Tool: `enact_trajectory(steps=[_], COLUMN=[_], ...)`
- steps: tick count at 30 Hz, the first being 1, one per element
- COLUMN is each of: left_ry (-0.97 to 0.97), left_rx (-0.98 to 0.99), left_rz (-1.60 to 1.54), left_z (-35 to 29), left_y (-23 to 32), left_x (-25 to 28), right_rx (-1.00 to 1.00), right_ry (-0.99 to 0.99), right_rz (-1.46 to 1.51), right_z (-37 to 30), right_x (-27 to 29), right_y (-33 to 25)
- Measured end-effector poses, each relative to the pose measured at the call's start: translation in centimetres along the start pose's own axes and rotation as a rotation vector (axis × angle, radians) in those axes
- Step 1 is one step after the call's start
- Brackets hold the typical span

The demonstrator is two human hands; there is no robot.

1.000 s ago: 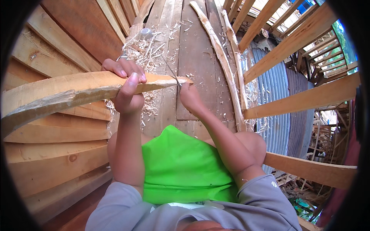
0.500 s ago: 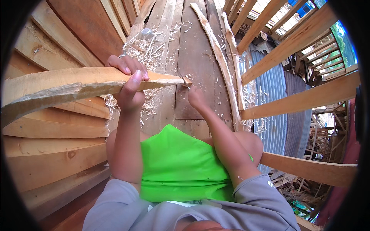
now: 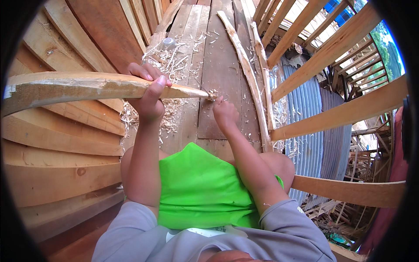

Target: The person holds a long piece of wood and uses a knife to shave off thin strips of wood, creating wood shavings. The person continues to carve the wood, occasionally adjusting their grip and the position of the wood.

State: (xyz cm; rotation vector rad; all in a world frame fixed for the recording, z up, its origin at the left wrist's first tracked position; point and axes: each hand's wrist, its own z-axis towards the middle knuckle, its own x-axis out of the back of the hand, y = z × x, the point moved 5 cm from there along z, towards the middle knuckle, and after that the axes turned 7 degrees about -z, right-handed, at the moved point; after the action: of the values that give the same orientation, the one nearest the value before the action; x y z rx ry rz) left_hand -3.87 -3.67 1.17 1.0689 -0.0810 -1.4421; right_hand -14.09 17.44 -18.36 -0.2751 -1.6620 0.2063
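My left hand (image 3: 149,89) is wrapped around a long piece of wood (image 3: 78,89), thumb on top, near its tapered end. The wood runs in from the left and narrows to a pale, freshly cut tip. Just right of that tip is my right hand (image 3: 225,113), closed on a knife (image 3: 206,92) whose thin dark blade lies against the tip. The fist hides the knife's handle. Beside the blade is a small clump of wood shavings (image 3: 213,94).
More shavings (image 3: 174,59) litter the plank floor (image 3: 220,65), with a clear plastic cup (image 3: 167,43) among them. Two peeled poles (image 3: 244,61) lie along the right side. A plank wall (image 3: 65,166) stands left; wooden railing (image 3: 336,115) and corrugated metal (image 3: 305,100) are right.
The wood's left part has risen slightly and its body has turned, showing a different cut face. My right hand has shifted slightly downward, its fist turned more upright.
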Motion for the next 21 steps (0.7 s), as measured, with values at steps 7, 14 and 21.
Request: enact_trajectory(steps=[7, 14, 21], left_ry=[-0.117, -0.078, -0.086], left_rx=[0.056, 0.046, 0.050], left_rz=[-0.075, -0.049, -0.036], left_z=[0.2, 0.0, 0.0], left_y=[0.4, 0.2, 0.4], left_x=[0.1, -0.6, -0.4], right_rx=[0.104, -0.009, 0.073], right_ry=[0.048, 0.018, -0.165], right_rz=[-0.100, 0.225, 0.628], right_z=[0.5, 3.3, 3.9], right_x=[1.1, -4.9, -5.7], right_y=[-0.1, 3.1, 2.7])
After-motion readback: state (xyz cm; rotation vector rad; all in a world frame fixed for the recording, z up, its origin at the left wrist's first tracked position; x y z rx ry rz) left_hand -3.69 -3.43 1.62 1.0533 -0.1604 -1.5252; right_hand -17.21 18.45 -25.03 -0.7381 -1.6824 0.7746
